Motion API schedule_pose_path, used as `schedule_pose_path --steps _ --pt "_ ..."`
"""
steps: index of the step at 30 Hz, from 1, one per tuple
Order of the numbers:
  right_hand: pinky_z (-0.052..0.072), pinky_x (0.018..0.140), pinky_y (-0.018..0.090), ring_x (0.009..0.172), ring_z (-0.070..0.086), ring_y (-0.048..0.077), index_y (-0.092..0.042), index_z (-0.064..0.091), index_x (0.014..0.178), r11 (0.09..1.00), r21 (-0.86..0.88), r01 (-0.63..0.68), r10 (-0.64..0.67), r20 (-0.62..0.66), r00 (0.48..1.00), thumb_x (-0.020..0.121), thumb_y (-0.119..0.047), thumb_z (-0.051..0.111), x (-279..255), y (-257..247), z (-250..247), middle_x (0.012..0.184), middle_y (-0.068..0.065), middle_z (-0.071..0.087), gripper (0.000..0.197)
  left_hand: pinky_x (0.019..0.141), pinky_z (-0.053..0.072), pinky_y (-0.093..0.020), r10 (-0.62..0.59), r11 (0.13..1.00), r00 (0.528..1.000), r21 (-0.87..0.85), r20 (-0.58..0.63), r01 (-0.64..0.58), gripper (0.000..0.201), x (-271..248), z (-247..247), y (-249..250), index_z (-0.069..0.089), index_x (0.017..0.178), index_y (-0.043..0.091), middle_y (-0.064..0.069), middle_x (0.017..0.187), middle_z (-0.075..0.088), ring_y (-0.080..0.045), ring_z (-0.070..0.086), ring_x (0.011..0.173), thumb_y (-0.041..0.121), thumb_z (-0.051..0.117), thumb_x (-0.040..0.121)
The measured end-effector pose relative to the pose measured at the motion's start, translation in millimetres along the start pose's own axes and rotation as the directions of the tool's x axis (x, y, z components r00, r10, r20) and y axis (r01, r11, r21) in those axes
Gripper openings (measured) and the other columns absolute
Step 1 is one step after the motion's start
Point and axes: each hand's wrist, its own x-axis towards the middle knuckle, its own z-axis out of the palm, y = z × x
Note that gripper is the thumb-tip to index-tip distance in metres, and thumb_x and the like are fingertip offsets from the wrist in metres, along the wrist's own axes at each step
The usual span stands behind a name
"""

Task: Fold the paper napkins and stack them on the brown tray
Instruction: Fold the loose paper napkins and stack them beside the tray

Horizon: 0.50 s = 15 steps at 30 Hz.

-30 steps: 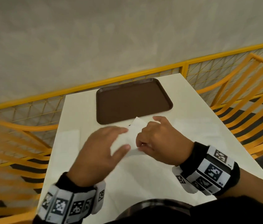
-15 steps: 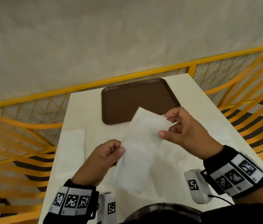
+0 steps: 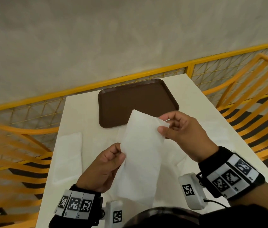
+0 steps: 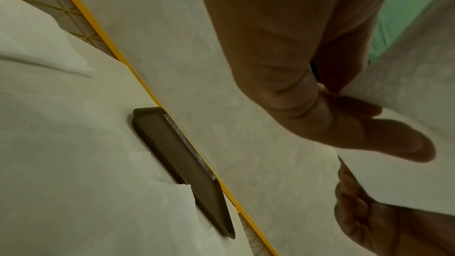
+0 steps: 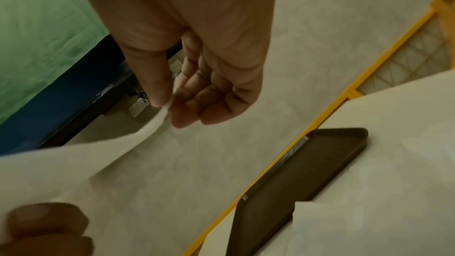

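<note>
A white paper napkin (image 3: 140, 155) was held above the table (image 3: 200, 112), pinched at its left edge by the left hand (image 3: 103, 168) and at its far right corner by the right hand (image 3: 184, 132), near the brown tray (image 3: 136, 99).

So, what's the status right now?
Both hands, left and right, pinch one napkin above the table. Tray bare. Nothing in the way.
</note>
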Motion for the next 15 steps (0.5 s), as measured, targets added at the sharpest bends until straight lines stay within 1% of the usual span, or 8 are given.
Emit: schedule_pose_path --steps 1,3,4,5,7,9,10,15 --pt "0.054 0.081 0.055 0.073 0.066 0.028 -0.025 0.068 0.088 1.0 0.008 0.001 -0.001 0.0 1.0 0.079 -0.014 0.076 -0.8 -0.7 1.3 0.082 0.014 0.069 0.016 0.076 0.056 -0.03 -0.007 1.0 1.0 -0.024 -0.001 0.007 0.05 0.1 1.0 -0.1 0.066 0.103 0.01 -0.013 0.108 0.068 -0.022 0.068 0.094 0.04 0.082 0.066" --pt "0.054 0.082 0.054 0.077 0.069 0.028 -0.025 0.068 0.084 1.0 0.006 0.018 -0.018 0.002 1.0 0.079 -0.011 0.075 -1.8 -2.7 4.1 0.084 0.011 0.071 0.016 0.083 0.056 -0.032 -0.033 0.997 0.999 -0.076 -0.03 0.031 0.043 0.3 5.8 2.7 0.068 0.11 0.015 -0.013 0.118 0.066 -0.025 0.065 0.106 0.046 0.053 0.084" --pt "0.054 0.082 0.053 0.078 0.069 0.029 -0.026 0.068 0.084 0.999 -0.004 0.035 -0.035 0.011 0.999 0.079 -0.011 0.075 -1.9 -3.8 5.3 0.084 0.01 0.07 0.017 0.086 0.055 -0.033 -0.054 0.994 0.997 -0.099 -0.049 0.049 0.05 1.4 8.1 4.2 0.068 0.112 0.018 -0.011 0.122 0.065 -0.025 0.063 0.111 0.048 0.038 0.086" --pt "0.055 0.081 0.051 0.078 0.068 0.03 -0.027 0.067 0.085 0.999 -0.016 0.052 -0.052 0.022 0.998 0.08 -0.012 0.075 -1.5 -4.8 6.3 0.084 0.009 0.07 0.019 0.089 0.055 -0.033 -0.072 0.992 0.995 -0.108 -0.063 0.064 0.057 2.0 10.8 6.2 0.067 0.114 0.02 -0.01 0.123 0.065 -0.025 0.062 0.114 0.05 0.029 0.085" --pt "0.056 0.074 0.042 0.072 0.066 0.026 -0.027 0.065 0.086 0.997 -0.019 0.08 -0.08 0.043 0.996 0.082 -0.01 0.073 0.3 -7.1 6.9 0.077 0.005 0.068 0.019 0.088 0.055 -0.03 -0.082 0.993 0.991 -0.092 -0.102 0.072 0.058 4.7 14.3 9.9 0.062 0.119 0.017 -0.008 0.121 0.066 -0.022 0.063 0.112 0.05 0.028 0.085" --pt "0.055 0.067 0.028 0.066 0.065 0.015 -0.021 0.063 0.09 0.996 -0.001 0.091 -0.091 0.063 0.994 0.086 -0.006 0.067 1.2 -10.6 6.8 0.072 0.003 0.066 0.017 0.082 0.057 -0.026 -0.06 0.997 0.987 -0.062 -0.148 0.051 0.05 7.5 16.0 10.7 0.061 0.117 0.012 -0.009 0.115 0.069 -0.02 0.066 0.106 0.042 0.033 0.089" --pt "0.054 0.066 0.025 0.065 0.065 0.013 -0.019 0.062 0.091 0.996 0.007 0.094 -0.094 0.069 0.993 0.088 -0.004 0.064 1.3 -12.6 6.5 0.073 0.005 0.068 0.016 0.081 0.057 -0.025 -0.033 0.999 0.985 -0.047 -0.167 0.026 0.045 8.8 16.3 10.5 0.062 0.115 0.011 -0.009 0.114 0.07 -0.021 0.067 0.105 0.036 0.037 0.088" --pt "0.054 0.068 0.029 0.067 0.067 0.018 -0.014 0.056 0.093 0.996 0.029 0.084 -0.085 0.054 0.995 0.092 -0.002 0.056 1.8 -16.3 4.3 0.078 0.011 0.072 0.012 0.093 0.051 -0.027 0.039 0.999 0.979 -0.021 -0.202 -0.044 0.047 10.6 18.1 8.4 0.06 0.119 0.008 -0.008 0.118 0.068 -0.019 0.064 0.111 0.029 0.049 0.079"
